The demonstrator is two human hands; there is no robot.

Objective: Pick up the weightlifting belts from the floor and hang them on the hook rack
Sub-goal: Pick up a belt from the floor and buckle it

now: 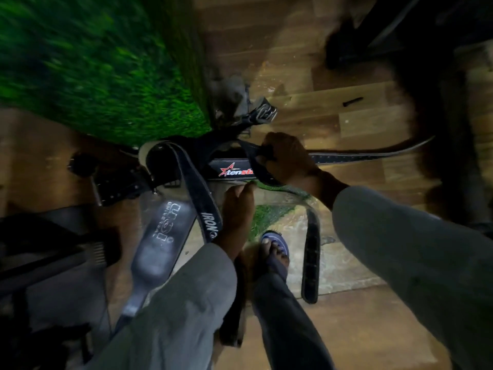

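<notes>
Head view, dim and blurred, looking down at a wooden floor [346, 121]. Pile of weightlifting belts at centre, just near of a green turf mat [101, 76] at far left.

Right hand [286, 158] fisted round a dark strap [252, 158], knuckles up, gripping it just above the pile. Beneath that hand a black belt with red star logo [232, 170] lying flat, its studded tail running right across the floor.

Left hand [238, 206] low beside the pile, fingers curled, tips at the near edge of the logo belt; cannot tell whether anything is pinched.

Other belts: dark blue IRON belt [198, 198] looped over the heap and trailing near; wide padded grey-black belt [162, 236] lying near-left; narrow black belt [311, 255] lying near-right, apart from the heap. Metal buckle [264, 113] at far side of pile, next to the turf edge.

Grey sleeves on both arms. Foot in blue sandal [274, 247] between the arms, near the narrow belt. Dark gym equipment [53, 249] at left, blurred. Small black object [352, 102] on the floor far right, unidentifiable.
</notes>
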